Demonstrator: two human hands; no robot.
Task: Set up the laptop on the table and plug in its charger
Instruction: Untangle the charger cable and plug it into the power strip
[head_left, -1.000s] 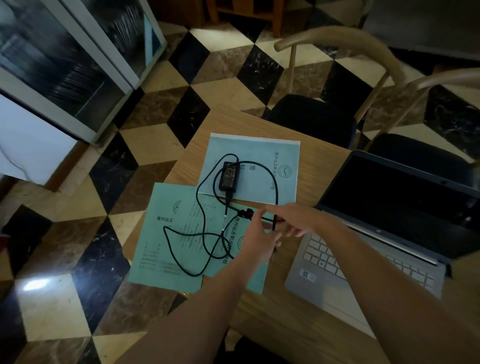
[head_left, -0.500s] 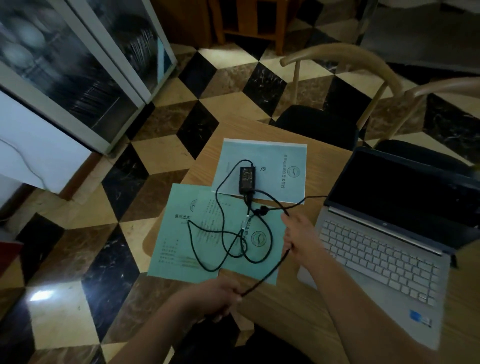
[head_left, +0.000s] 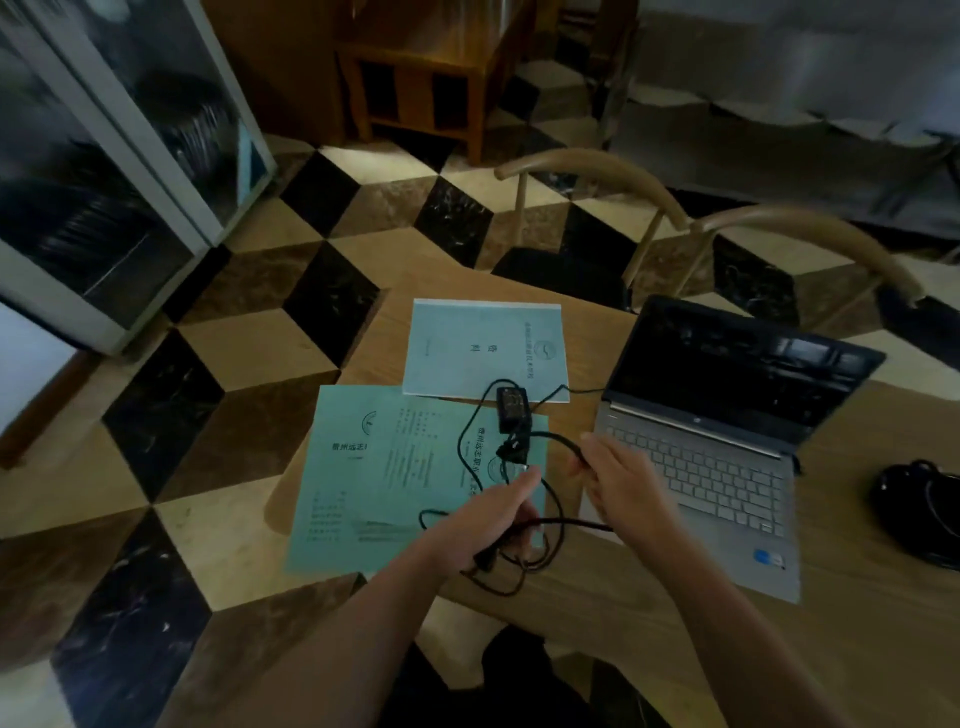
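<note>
Charger cable (head_left: 558, 501) gripped in left hand (head_left: 485, 519), pinched by right hand (head_left: 621, 483); booklet (head_left: 485, 348) print unreadable; laptop (head_left: 727, 447) lid up.

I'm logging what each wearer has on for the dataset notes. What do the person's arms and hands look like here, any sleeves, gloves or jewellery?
Both forearms are bare as far as the frame shows, with no sleeves in view. The left hand and right hand wear no gloves, and no watch, ring or bracelet is visible, though the picture is dim.
</note>
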